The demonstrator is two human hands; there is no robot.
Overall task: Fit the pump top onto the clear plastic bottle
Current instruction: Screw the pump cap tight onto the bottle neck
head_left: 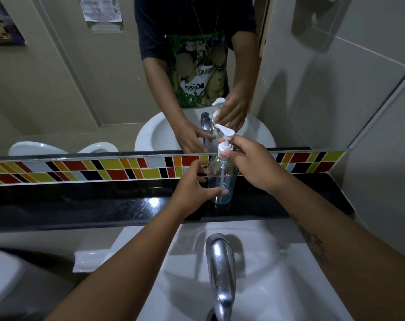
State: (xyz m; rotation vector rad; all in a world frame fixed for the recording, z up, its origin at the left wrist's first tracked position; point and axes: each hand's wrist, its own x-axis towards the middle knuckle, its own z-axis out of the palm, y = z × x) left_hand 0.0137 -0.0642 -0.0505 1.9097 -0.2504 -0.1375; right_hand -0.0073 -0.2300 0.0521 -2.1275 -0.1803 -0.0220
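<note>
A clear plastic bottle (222, 179) stands upright on the black stone ledge (104, 205) behind the sink. My left hand (194, 193) wraps around its lower body, thumb across the front. The white pump top (225, 140) sits at the bottle's neck, and its dip tube runs down inside the bottle. My right hand (254, 163) pinches the pump's white collar between thumb and fingers. The nozzle points to the upper left. Whether the collar is threaded tight I cannot tell.
A chrome tap (220, 269) rises over the white basin (278, 286) directly below the ledge. A mirror (81, 89) above a strip of coloured tiles (104, 169) reflects a person's torso and hands. A tiled wall (382, 205) closes the right side.
</note>
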